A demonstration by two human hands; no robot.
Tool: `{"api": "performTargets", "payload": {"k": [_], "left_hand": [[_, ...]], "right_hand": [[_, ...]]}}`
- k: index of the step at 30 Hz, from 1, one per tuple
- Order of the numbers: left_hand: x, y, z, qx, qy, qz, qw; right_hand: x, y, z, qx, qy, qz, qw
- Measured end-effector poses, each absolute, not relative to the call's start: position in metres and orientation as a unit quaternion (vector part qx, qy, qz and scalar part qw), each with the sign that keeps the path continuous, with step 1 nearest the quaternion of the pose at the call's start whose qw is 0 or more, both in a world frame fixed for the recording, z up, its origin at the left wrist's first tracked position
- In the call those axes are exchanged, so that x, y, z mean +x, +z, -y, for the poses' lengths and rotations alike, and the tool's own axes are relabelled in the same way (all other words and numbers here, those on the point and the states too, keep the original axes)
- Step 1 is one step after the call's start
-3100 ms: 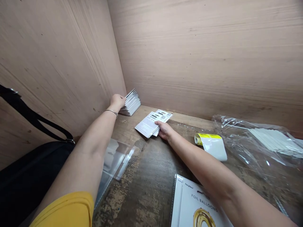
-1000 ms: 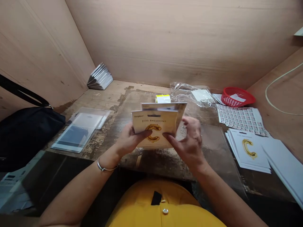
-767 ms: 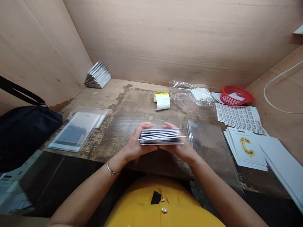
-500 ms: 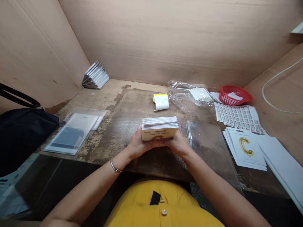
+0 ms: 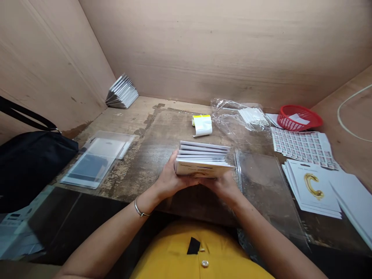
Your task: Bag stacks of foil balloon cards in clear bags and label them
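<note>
A stack of foil balloon cards (image 5: pixel 204 161) stands on edge near the table's front, its printed front card facing me. My left hand (image 5: pixel 170 176) grips the stack's left end, with the thumb along the side. At the right end my right hand (image 5: pixel 225 186) holds the same stack from below, its fingers partly hidden by the cards. The cards spread slightly apart at the top. Just beyond them lies a curled white and yellow label roll (image 5: pixel 202 125). Clear plastic sleeves (image 5: pixel 261 186) lie to the right of my right hand.
At right are cards with a gold C (image 5: pixel 315 188), a sticker sheet (image 5: pixel 303 147) and a red basket (image 5: pixel 314 121). A clear bag (image 5: pixel 226 116) lies at the back. Packed sleeves (image 5: pixel 95 161), a card stack (image 5: pixel 123 93) and a black bag (image 5: pixel 35 166) are at left.
The card stack in my hands has tilted and fanned wider, its right end turned slightly toward me. My right hand has moved a little nearer and lower. The whole view has shifted slightly.
</note>
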State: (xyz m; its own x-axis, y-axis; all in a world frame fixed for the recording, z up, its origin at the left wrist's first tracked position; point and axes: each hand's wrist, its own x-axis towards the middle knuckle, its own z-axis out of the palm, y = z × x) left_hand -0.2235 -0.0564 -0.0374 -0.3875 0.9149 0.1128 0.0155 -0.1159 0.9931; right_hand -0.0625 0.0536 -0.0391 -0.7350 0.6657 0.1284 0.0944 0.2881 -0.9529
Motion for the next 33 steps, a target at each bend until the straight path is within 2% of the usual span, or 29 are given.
{"api": "performTargets", "payload": {"k": [4, 7, 10, 13, 15, 19, 25, 30, 33], "left_hand": [[-0.224, -0.021, 0.064, 0.401, 0.700, -0.499, 0.316], [-0.221, -0.026, 0.063, 0.378, 0.729, -0.488, 0.295], [-0.218, -0.044, 0.057, 0.359, 0.711, -0.531, 0.289], [-0.220, -0.057, 0.052, 0.379, 0.669, -0.533, 0.353], [-0.225, -0.057, 0.051, 0.389, 0.642, -0.536, 0.387], [-0.239, -0.043, 0.051, 0.404, 0.630, -0.555, 0.364], [-0.242, -0.038, 0.054, 0.432, 0.591, -0.563, 0.384], [-0.227, -0.046, 0.059, 0.447, 0.594, -0.578, 0.337], [-0.227, -0.050, 0.050, 0.430, 0.611, -0.547, 0.378]], "right_hand": [[-0.062, -0.046, -0.057, -0.264, 0.497, 0.789, 0.246], [-0.065, -0.056, -0.058, -0.268, 0.497, 0.790, 0.238], [-0.068, -0.061, -0.060, -0.273, 0.502, 0.783, 0.248], [-0.071, -0.061, -0.061, -0.278, 0.523, 0.764, 0.256], [-0.072, -0.062, -0.061, -0.269, 0.533, 0.759, 0.258], [-0.074, -0.064, -0.059, -0.269, 0.529, 0.756, 0.277], [-0.062, -0.031, -0.072, -0.215, 0.585, 0.755, 0.203], [-0.063, -0.018, -0.071, -0.189, 0.609, 0.747, 0.186], [-0.070, -0.025, -0.070, -0.191, 0.620, 0.733, 0.204]]}}
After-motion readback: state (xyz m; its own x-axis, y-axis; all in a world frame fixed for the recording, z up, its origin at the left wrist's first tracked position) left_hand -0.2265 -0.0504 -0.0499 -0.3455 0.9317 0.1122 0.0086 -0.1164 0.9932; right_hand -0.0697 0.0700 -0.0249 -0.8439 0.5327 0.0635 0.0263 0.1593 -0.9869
